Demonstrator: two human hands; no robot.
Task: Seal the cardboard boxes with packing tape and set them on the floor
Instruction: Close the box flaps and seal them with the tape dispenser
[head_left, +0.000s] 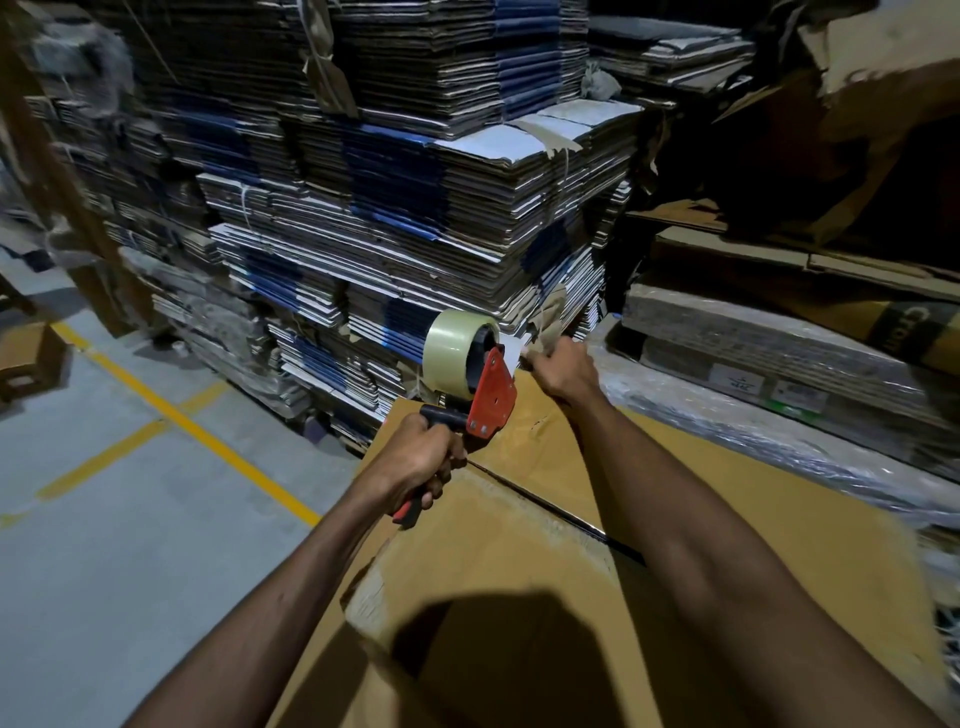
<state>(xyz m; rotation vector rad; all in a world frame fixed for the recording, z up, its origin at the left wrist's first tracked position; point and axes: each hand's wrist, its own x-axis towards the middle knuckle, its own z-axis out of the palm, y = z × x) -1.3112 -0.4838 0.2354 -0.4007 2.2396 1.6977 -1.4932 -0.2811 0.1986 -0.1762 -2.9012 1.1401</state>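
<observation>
A large brown cardboard box (727, 545) lies in front of me, its top flaps meeting at a dark seam that runs away from me. My left hand (421, 462) grips the handle of a red tape dispenser (491, 397) carrying a roll of clear packing tape (452, 345), held over the far end of the seam. My right hand (563, 371) is at the box's far edge with its fingers closed on something pale, probably the tape's free end. Blur hides exactly what it pinches.
Tall stacks of flattened cardboard (389, 208) rise just beyond the box. Wrapped bundles and boards (779, 364) lie to the right. Grey floor (130, 545) with yellow lines (208, 431) spreads on the left, with a small brown box (26, 358) at the far left.
</observation>
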